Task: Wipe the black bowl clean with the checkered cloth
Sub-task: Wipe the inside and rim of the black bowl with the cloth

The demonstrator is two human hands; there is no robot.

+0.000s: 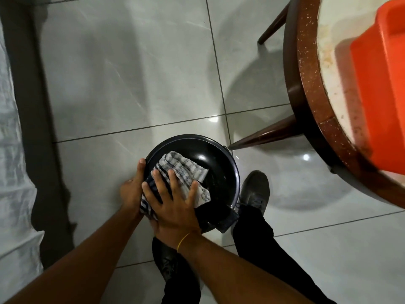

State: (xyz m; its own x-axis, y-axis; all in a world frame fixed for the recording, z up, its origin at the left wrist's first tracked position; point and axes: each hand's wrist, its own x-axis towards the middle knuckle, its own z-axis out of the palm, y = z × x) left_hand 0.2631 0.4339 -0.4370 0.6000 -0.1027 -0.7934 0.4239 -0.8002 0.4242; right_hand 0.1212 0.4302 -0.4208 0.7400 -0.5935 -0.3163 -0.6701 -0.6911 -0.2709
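Black bowl (219, 163), one, gripped by left hand (131, 187), right hand (173, 207) flat on one checkered cloth (182, 170)

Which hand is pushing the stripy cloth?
The right hand, flat on the checkered cloth inside the round black bowl. The left hand only grips the bowl's rim.

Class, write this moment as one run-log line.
step: wiping | right hand: pressing checkered cloth inside black bowl | left hand: gripping bowl rim | bowl: held above floor
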